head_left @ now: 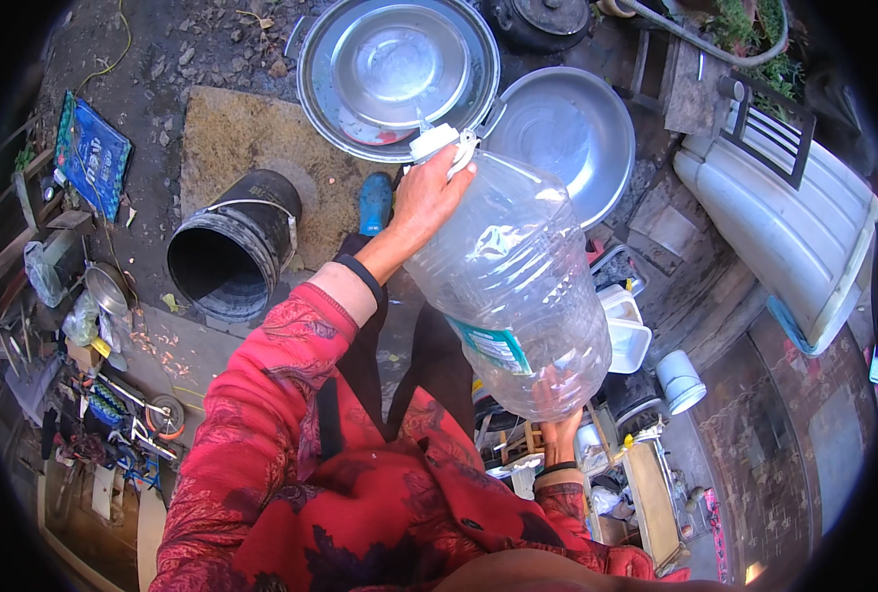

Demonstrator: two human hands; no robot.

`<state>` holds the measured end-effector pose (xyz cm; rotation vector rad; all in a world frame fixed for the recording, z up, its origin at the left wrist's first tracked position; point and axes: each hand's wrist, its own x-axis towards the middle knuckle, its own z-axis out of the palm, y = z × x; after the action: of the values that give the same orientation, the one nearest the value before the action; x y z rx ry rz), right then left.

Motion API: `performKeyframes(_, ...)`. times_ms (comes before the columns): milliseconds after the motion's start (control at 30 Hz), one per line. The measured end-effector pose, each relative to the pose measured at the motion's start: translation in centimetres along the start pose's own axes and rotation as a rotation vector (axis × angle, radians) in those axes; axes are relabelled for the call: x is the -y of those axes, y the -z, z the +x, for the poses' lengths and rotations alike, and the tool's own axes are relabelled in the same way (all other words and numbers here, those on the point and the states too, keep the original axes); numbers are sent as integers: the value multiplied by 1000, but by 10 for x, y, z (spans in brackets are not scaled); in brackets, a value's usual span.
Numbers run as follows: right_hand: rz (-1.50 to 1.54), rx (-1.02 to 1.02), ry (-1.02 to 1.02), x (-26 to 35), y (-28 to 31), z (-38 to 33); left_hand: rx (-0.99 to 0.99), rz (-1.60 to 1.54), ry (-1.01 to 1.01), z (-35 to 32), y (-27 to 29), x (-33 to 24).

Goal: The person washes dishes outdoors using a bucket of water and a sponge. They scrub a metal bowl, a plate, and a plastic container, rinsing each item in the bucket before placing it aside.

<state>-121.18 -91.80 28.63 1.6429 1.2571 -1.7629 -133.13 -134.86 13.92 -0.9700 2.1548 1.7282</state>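
Observation:
A large clear plastic water jug [518,266] with a teal label lies tilted in front of me, its neck toward the far side. My left hand [434,195] is closed round the neck and white handle, just below the white spout. Under the jug's base is my right hand [561,434], holding it up, its fingers partly visible through the plastic. Just beyond the spout stands a wide metal basin [315,74] with a smaller metal bowl [399,64] in it. Another metal basin [567,123] sits to the right, partly behind the jug.
A black bucket [231,247] lies tipped on its side at the left, near a brown mat [222,128]. A dark lidded pot [537,25] stands at the far side. White tubs [624,331] and a pale bucket [681,382] are at the right, near a large grey plastic container [784,217].

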Motion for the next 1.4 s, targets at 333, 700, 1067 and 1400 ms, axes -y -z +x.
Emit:
performKeyframes(333, 84, 182, -61, -7, 23, 43, 22, -41, -29, -30, 19, -37)
performKeyframes(700, 156, 415, -145, -66, 11, 150, 282, -117, 91, -145, 97, -138)
performKeyframes(1067, -28, -92, -37, -127, 56, 194, 1024, -352, 477, -231, 30, -172)
performKeyframes(1400, 53, 119, 27, -153, 109, 69, 1024, -199, 576, -257, -58, -132)
